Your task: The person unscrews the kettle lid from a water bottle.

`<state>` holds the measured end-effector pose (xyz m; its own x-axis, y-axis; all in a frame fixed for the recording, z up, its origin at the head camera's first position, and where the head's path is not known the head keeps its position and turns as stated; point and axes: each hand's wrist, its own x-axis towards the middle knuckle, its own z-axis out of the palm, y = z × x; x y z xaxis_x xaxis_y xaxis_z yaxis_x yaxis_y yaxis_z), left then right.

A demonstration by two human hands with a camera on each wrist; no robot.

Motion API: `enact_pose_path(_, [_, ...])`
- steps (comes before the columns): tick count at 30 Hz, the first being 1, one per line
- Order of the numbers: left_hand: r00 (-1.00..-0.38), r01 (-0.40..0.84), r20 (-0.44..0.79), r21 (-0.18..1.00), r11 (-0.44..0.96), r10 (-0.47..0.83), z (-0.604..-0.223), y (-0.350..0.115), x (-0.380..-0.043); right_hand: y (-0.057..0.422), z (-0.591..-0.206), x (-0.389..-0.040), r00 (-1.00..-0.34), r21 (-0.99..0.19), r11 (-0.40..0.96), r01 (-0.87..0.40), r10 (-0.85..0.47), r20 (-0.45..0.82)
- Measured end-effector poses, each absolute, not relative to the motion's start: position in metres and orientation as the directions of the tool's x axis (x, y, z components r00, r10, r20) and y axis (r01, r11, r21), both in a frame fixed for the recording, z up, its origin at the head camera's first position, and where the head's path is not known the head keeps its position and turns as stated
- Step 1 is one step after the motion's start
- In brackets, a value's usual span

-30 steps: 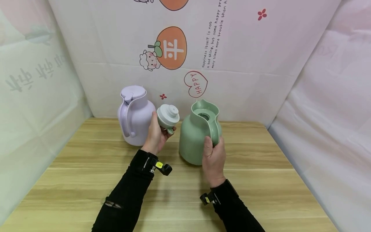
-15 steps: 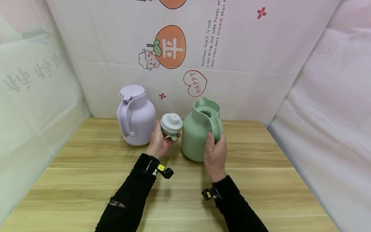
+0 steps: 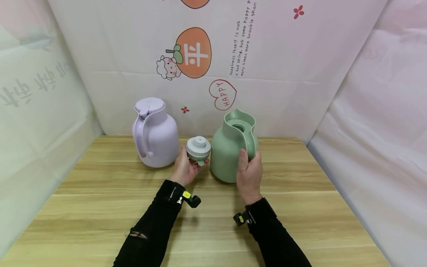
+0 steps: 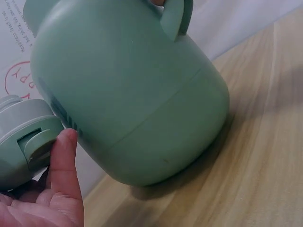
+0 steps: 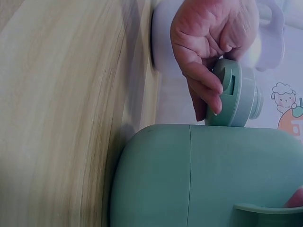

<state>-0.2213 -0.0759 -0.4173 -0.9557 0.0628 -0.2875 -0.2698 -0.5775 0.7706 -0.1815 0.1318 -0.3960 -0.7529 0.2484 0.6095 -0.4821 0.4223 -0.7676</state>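
Observation:
A green thermos jug (image 3: 225, 155) is at the middle of the table, its top uncovered and its round inner mouth showing. My right hand (image 3: 249, 175) grips its handle (image 3: 250, 142), thumb uppermost. Beside the jug, my left hand (image 3: 185, 168) holds the jug's lid (image 3: 198, 147) from below, upside down, with the pale grey stopper side facing up. A green lever (image 4: 40, 144) on the lid faces a fingertip in the left wrist view. In the right wrist view the lid (image 5: 232, 92) lies right against the jug's wall or very close; I cannot tell which.
A lilac thermos jug (image 3: 160, 139) with its lid on stands left of the lid and my left hand. A printed white sheet (image 3: 280, 100) hangs behind the wooden table (image 3: 213, 230), and pale sheets flank both sides.
My left hand has lowered the lid and brought it right, closer to the green jug, turning its stopper side more upward. The green jug has shifted slightly back and right in my right hand.

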Motion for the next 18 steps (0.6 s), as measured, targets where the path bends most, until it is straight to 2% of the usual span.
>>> enact_pose_path(9, [-0.95, -0.31, -0.261, 0.71, -0.632, 0.173, -0.431, -0.077, -0.225, 0.136, -0.395, -0.188, -0.757, -0.776, 0.429, -0.461, 0.266, 0.597])
enact_pose_path(18, [-0.942, -0.31, -0.163, 0.751, -0.582, 0.292, -0.438, -0.079, -0.22, 0.14, -0.395, -0.192, -0.745, -0.77, 0.438, -0.464, 0.278, 0.607])
